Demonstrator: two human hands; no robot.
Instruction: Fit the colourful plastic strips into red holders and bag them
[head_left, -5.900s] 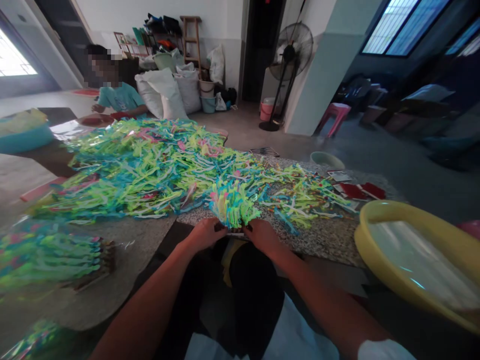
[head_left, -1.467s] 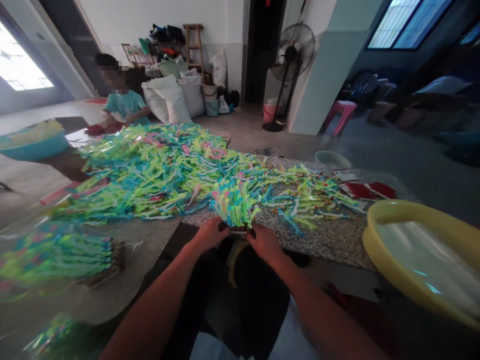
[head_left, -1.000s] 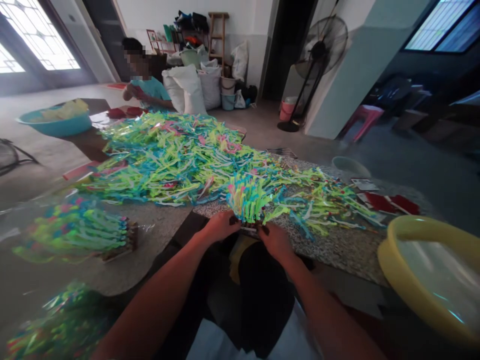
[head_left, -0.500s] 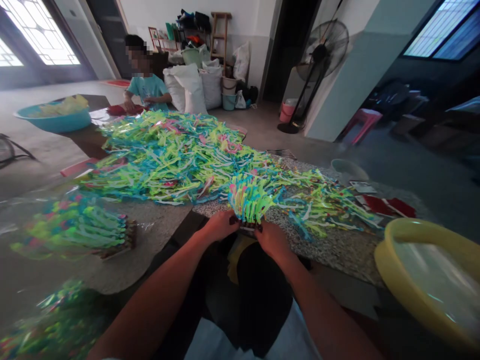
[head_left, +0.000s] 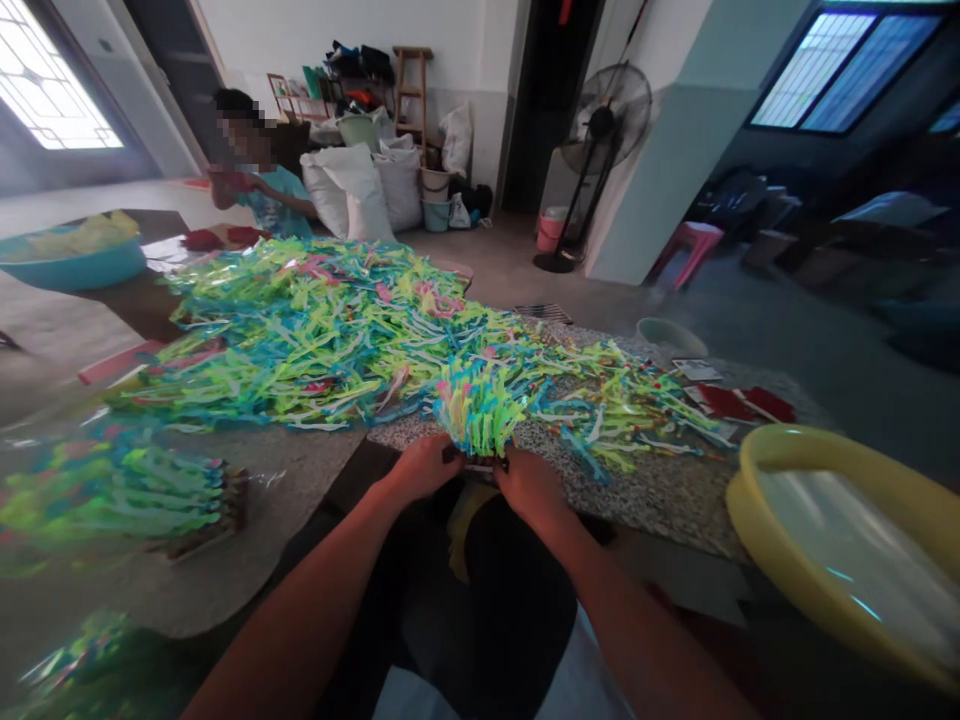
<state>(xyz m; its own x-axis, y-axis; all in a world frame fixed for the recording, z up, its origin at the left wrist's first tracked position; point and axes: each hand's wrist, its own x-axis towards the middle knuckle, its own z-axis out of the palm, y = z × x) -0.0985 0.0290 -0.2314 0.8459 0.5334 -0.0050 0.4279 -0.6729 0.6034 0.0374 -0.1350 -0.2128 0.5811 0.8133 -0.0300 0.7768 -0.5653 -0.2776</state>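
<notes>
Your left hand [head_left: 421, 468] and your right hand [head_left: 529, 483] meet at the near edge of the speckled tabletop [head_left: 660, 490], and together they pinch the base of an upright bunch of neon strips [head_left: 474, 405], green, blue and pink, that fans out above your knuckles. The fingers of both hands are curled tight around the bottom of that bunch, where something small and dark sits between them; what it is cannot be made out. Just beyond the bunch the loose heap of strips [head_left: 315, 325] spreads across most of the tabletop and reaches toward a person in a teal shirt [head_left: 274, 205] who sits at the far end. That heap is large, so by the look of it most of the sorting is still ahead of you. On your left lies a finished-looking bundle in clear wrap [head_left: 127, 495], with another blurred one near the bottom corner, which suggests that only a small share is done. To your right a yellow basin [head_left: 757, 455] stands near the table edge, and past the strips lie red cards [head_left: 739, 402] and a small pale bowl [head_left: 664, 332]. A blue basin [head_left: 75, 270] rests far off on your left.
</notes>
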